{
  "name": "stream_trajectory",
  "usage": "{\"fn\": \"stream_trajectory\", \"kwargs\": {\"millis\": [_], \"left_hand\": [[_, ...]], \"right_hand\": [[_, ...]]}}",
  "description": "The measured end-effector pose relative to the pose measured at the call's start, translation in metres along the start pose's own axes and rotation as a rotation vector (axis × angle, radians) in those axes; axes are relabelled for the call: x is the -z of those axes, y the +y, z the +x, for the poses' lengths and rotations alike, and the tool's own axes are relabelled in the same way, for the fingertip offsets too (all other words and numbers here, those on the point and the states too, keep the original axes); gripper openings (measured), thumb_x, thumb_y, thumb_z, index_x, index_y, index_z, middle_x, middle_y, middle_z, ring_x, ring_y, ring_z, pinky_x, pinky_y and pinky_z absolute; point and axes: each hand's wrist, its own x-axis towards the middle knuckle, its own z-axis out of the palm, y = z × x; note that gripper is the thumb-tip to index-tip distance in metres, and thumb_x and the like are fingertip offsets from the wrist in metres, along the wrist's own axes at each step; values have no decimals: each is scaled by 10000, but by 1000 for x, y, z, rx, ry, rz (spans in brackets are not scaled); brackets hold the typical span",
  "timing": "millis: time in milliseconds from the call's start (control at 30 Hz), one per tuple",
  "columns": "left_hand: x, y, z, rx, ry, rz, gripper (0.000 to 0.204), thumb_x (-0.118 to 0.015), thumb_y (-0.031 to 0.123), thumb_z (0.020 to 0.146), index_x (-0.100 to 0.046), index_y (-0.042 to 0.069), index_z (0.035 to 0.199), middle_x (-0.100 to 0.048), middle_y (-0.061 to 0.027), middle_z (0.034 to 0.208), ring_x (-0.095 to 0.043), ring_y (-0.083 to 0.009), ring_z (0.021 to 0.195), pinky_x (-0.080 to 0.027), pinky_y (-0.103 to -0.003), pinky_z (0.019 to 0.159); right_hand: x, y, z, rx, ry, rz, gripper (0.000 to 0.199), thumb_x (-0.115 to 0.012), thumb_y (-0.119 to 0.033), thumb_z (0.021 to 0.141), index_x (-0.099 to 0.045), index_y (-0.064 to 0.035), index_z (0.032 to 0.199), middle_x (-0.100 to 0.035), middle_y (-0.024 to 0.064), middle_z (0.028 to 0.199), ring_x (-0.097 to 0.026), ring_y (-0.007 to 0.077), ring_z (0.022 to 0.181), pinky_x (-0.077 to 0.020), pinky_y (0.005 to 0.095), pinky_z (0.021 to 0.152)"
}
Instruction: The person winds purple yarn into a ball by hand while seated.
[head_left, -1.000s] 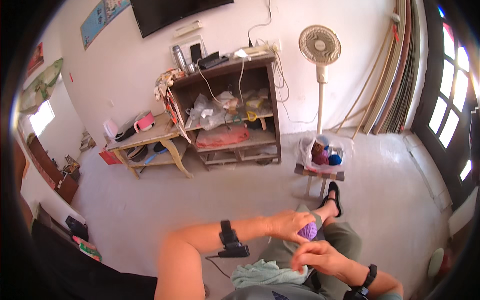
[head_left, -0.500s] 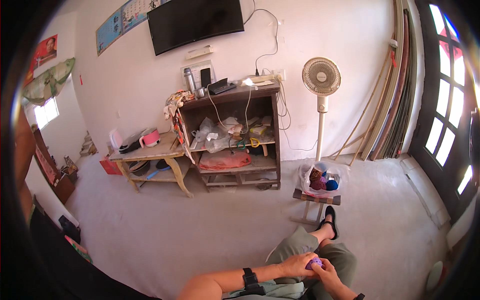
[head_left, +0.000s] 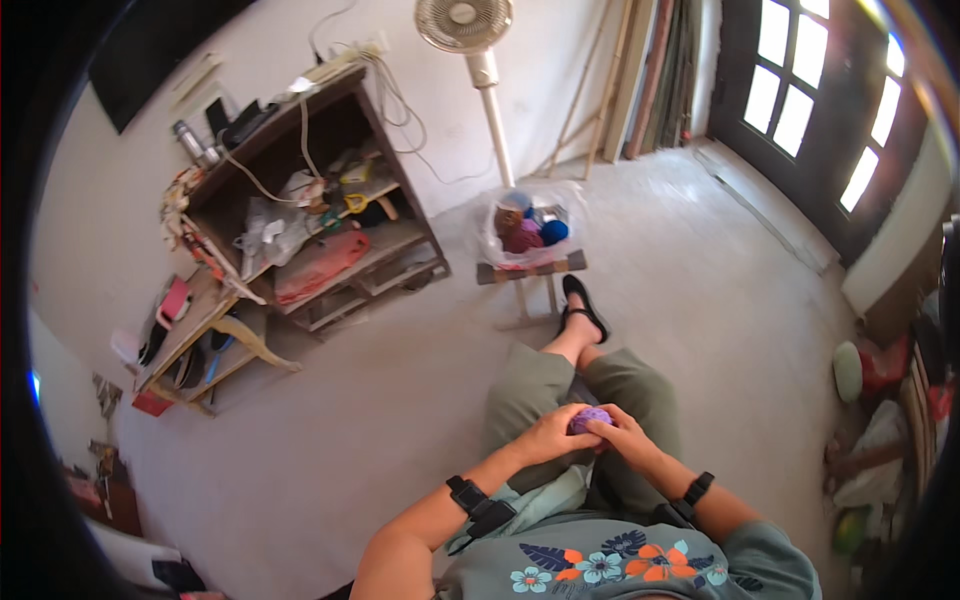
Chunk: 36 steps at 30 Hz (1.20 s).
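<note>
Head drops since half second ago; lap now mid-view, hands unchanged. My left hand (head_left: 545, 438) and right hand (head_left: 625, 440) both pinch small purple yarn ball (head_left: 590, 417) above knees. Clear bag of yarn balls (head_left: 525, 232) sits on low wooden stool (head_left: 530, 270) ahead. Winding looks ongoing.

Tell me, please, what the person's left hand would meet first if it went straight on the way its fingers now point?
The left hand points rightward at the purple yarn ball, which its fingertips already touch, so it would press into that first. The right hand lies just beyond, on the ball's other side. Depth is hard to judge here.
</note>
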Motion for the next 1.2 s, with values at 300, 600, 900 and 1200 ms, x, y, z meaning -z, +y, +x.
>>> {"fn": "stream_trajectory", "kwargs": {"millis": [300,600,900,1200], "left_hand": [[-16,-37,8,2,83,66,541,-726,413,863,-598,-3,1184,-655,-215,1107,-645,-367,1013,-510,-418,877],[-8,-36,11,20,66,67,564,-748,367,860,-584,-23,1233,-667,-213,1128,-656,-337,1038,-513,-393,903],[-13,-19,17,-58,22,85,569,-782,334,825,-607,8,1257,-673,-178,1170,-662,-315,1066,-510,-385,930],[-7,-25,2,-58,-71,-87,604,-805,251,817,-577,-19,1306,-675,-136,1164,-639,-195,1064,-500,-342,949]], "right_hand": [[8,41,19,-155,-31,131,456,-646,-397,947,-572,-18,1191,-634,64,977,-602,125,772,-488,257,648],[4,42,27,-186,-4,175,453,-650,-389,946,-563,-18,1192,-626,63,965,-592,123,766,-481,252,656],[19,33,10,-121,-30,51,470,-679,-391,936,-559,-27,1209,-625,61,1014,-609,111,835,-522,255,681],[10,28,-6,-60,-56,-33,498,-686,-385,931,-547,-37,1259,-610,61,1073,-591,121,877,-522,269,705]]}}
